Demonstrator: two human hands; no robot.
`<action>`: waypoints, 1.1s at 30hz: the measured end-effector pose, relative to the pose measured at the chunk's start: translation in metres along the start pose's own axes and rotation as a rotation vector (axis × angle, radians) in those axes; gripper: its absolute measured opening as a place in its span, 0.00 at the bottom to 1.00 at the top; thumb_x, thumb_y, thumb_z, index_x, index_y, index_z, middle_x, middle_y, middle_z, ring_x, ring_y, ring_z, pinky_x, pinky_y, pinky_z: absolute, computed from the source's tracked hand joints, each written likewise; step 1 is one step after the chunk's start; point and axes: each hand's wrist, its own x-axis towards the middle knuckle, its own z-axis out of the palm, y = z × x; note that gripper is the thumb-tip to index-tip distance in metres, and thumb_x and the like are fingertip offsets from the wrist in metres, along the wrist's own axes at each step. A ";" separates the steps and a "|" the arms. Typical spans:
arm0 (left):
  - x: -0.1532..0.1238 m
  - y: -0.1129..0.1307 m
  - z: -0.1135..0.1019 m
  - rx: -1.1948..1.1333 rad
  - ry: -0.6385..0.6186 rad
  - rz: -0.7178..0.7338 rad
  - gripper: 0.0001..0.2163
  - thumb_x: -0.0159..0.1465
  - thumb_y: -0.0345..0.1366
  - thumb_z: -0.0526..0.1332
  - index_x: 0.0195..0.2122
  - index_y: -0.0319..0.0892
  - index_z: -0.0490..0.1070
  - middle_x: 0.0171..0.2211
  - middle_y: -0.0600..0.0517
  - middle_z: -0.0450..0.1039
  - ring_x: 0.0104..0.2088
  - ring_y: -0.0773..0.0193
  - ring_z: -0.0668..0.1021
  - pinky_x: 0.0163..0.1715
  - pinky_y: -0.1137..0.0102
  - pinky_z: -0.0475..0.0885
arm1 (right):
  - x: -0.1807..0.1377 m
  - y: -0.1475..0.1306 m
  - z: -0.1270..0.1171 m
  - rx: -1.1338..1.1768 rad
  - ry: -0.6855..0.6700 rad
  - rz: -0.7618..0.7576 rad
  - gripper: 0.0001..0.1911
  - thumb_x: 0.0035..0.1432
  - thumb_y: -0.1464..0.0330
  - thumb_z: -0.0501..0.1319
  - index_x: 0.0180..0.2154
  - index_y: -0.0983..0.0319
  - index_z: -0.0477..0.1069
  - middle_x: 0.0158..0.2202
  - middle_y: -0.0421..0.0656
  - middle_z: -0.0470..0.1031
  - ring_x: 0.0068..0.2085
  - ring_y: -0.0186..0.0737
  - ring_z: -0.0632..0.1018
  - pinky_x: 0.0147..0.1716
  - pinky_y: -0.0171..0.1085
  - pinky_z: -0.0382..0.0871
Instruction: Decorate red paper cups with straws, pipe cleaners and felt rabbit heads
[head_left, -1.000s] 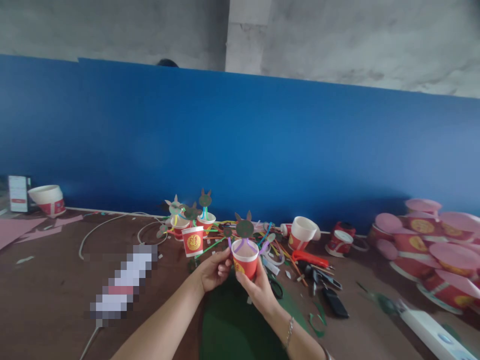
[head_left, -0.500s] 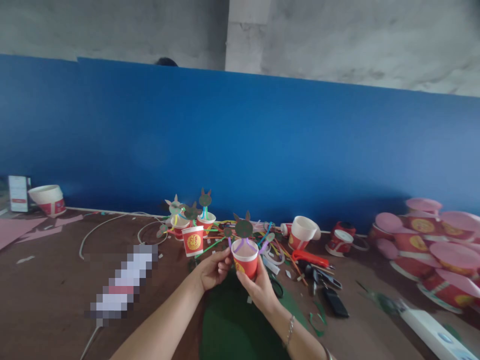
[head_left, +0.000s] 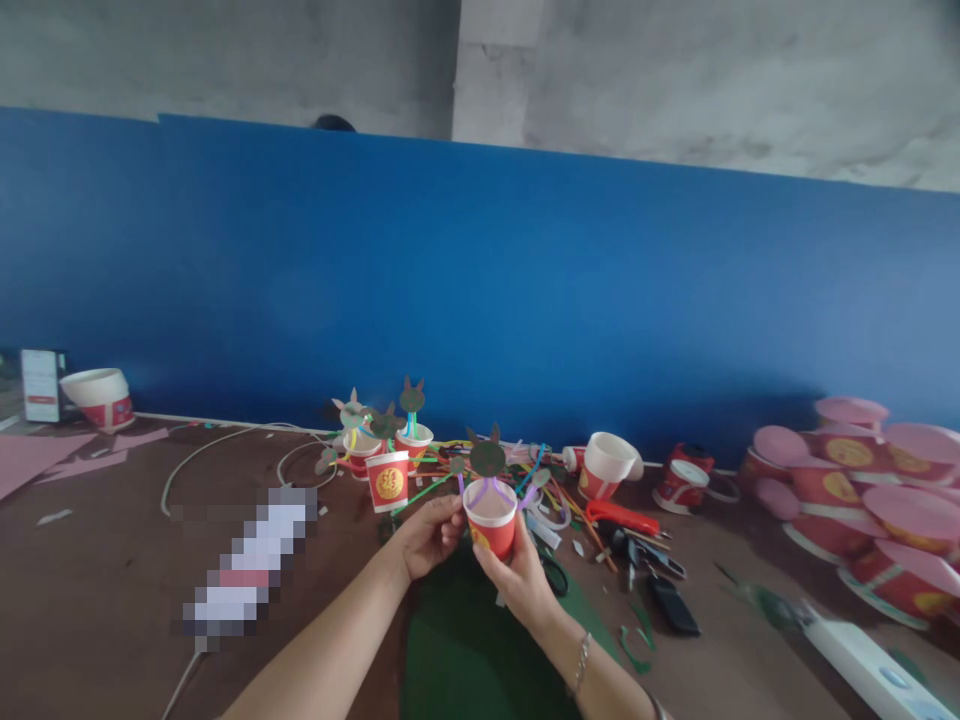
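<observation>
My right hand (head_left: 519,578) is wrapped round a red-and-white paper cup (head_left: 491,535) from the right and below, holding it upright. A dark, eared cutout face (head_left: 488,456) rises from the cup on purple strips. A further purple strip with a small round end (head_left: 541,479) sticks out on the right. My left hand (head_left: 431,535) is closed at the cup's left side, its fingertips pinched by the left purple strip (head_left: 460,484). Left of it stands another red paper cup (head_left: 388,482), among finished-looking cups with eared cutouts (head_left: 412,396).
Coloured strips (head_left: 559,495) lie behind the hands. Stacked white cups (head_left: 606,462), an orange-red tool (head_left: 622,517) and keys (head_left: 637,552) are on the right. Pink-topped cups (head_left: 911,515) pile up far right. Green sheet (head_left: 480,660) lies under my arms; a blue partition (head_left: 480,280) stands behind.
The view has shifted very slightly. Both hands keep the same hold at the cup, and nothing else has visibly moved.
</observation>
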 end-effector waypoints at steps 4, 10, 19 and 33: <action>0.001 -0.004 0.001 0.025 0.006 0.094 0.14 0.47 0.35 0.72 0.23 0.36 0.66 0.18 0.59 0.63 0.16 0.81 0.61 0.15 0.84 0.55 | 0.000 -0.001 0.001 0.026 -0.011 0.020 0.28 0.45 0.62 0.67 0.49 0.61 0.65 0.39 0.44 0.75 0.41 0.43 0.75 0.42 0.39 0.70; -0.001 -0.004 0.003 0.101 -0.051 0.150 0.16 0.47 0.39 0.72 0.19 0.36 0.64 0.15 0.59 0.59 0.15 0.80 0.59 0.15 0.81 0.52 | -0.001 -0.001 0.000 0.010 -0.086 -0.022 0.25 0.51 0.65 0.64 0.51 0.59 0.61 0.43 0.45 0.73 0.42 0.41 0.74 0.45 0.40 0.67; 0.001 -0.006 0.004 0.117 -0.017 0.179 0.16 0.49 0.41 0.70 0.22 0.37 0.64 0.18 0.59 0.61 0.16 0.78 0.61 0.17 0.79 0.54 | 0.000 -0.002 0.000 0.017 -0.059 0.035 0.23 0.51 0.63 0.65 0.48 0.62 0.65 0.39 0.45 0.75 0.37 0.40 0.74 0.40 0.39 0.69; 0.007 -0.009 0.000 0.124 0.023 0.129 0.20 0.53 0.50 0.64 0.21 0.40 0.60 0.14 0.61 0.60 0.12 0.79 0.58 0.12 0.79 0.49 | 0.014 0.002 0.007 -0.098 0.140 0.186 0.22 0.45 0.55 0.66 0.38 0.64 0.70 0.29 0.42 0.76 0.29 0.41 0.75 0.27 0.36 0.69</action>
